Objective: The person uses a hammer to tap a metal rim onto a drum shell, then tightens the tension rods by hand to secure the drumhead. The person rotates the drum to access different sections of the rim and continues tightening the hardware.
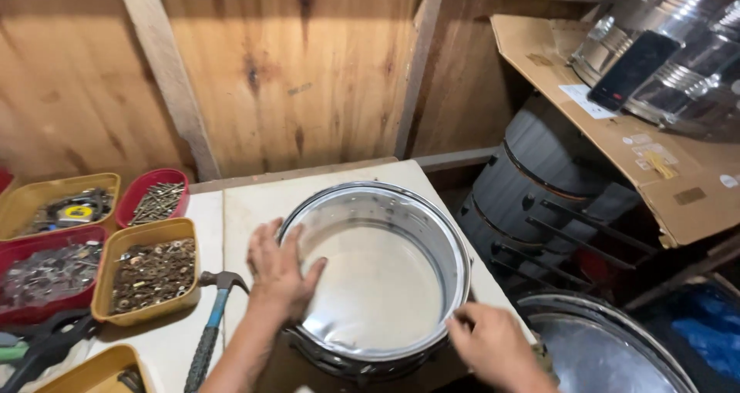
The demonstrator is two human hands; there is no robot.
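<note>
A shiny metal drum shell (432,215) with small holes in its wall lies open side up on a pale table (254,200). My left hand (281,273) rests flat on its left rim, fingers spread and reaching inside. On the near right rim sits my right hand (493,343), fingers curled over the edge. A dark hoop (347,362) shows under the shell at its near side.
Yellow and red trays (150,273) of screws, washers and small hardware line the table's left. A blue-handled hammer (210,331) lies beside my left arm. Dark drums (539,185) stack at right under a cardboard sheet (617,138); another shiny shell (601,347) sits low right.
</note>
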